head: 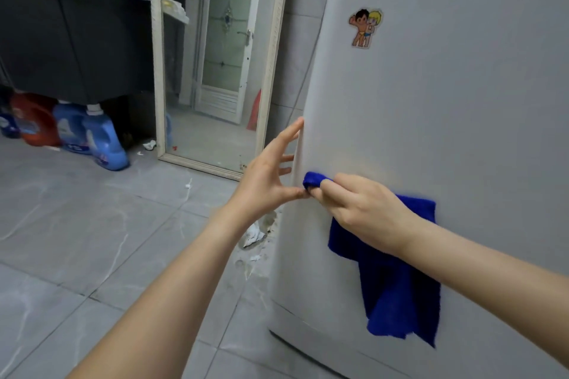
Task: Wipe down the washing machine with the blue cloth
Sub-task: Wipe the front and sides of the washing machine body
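Observation:
The grey washing machine fills the right half of the view, its front panel facing me with a cartoon sticker near the top. My right hand grips the blue cloth and presses a bunched corner of it against the machine's left front edge; the rest of the cloth hangs down below my wrist. My left hand has straight, spread fingers that touch the machine's left corner edge just above the cloth, its thumb close to my right fingertips.
A tall framed mirror leans against the wall left of the machine. Several detergent bottles stand on the grey tiled floor under a dark cabinet. Crumpled white paper and debris lie at the machine's lower left corner.

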Demonstrator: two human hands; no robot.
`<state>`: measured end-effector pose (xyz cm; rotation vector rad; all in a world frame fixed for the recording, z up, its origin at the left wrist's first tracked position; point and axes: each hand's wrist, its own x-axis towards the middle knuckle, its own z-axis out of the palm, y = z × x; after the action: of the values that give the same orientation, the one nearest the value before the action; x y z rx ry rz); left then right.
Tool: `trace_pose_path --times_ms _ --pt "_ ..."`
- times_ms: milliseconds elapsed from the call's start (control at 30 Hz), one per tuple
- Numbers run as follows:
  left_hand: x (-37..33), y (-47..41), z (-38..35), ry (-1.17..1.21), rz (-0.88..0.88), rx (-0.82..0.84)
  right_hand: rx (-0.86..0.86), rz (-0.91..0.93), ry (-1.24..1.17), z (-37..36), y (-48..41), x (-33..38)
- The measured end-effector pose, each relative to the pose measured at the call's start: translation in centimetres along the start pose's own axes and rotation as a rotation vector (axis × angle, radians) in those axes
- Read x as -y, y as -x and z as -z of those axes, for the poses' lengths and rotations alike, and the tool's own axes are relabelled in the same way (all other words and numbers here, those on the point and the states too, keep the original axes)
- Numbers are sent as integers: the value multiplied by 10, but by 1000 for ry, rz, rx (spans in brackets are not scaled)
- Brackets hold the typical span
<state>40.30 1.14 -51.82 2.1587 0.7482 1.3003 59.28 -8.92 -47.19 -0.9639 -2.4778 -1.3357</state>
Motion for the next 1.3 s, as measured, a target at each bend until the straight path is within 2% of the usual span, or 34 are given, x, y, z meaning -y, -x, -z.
trace_pose_path --times_ms 167,233,300,367,500,600,700,833,933,1033,1100,1200,1300 --pt "6 -1 0 -4 13 -10 -313 -256 136 55 -54 -78" --pt "7 -2 1 -19 4 1 -335 -330 144 67 -69 -98" --pt "9 -4 2 -16 -1 2 -337 -347 142 58 -70 -89" --pt "10 -4 1 -1 -12 -8 -287 -262 115 33 -50 -57" --pt "15 -1 -2 14 -18 -26 6 -25 -56 -28 32 28" --pt "17 4 -5 1 -16 -49 104 26 -61 -36 60 47" --pt "12 13 -11 -89 -65 -87 -50 -50 -15 -7 55 21" --pt "14 26 -30 -235 -139 -65 -289 -272 146 50 57 -52" --pt "10 36 -52 -223 -104 -120 -312 -402 180 62 63 -66" --pt "10 46 -66 -168 -88 -201 -330 -447 180 37 73 -38" --pt "14 58 -77 -165 -43 -247 -303 -413 140 10 90 -8" --pt "22 82 -103 -179 28 -291 -209 -247 58 -40 137 49" --pt "33 89 -110 -188 68 -280 -18 -93 -38 -74 173 94"
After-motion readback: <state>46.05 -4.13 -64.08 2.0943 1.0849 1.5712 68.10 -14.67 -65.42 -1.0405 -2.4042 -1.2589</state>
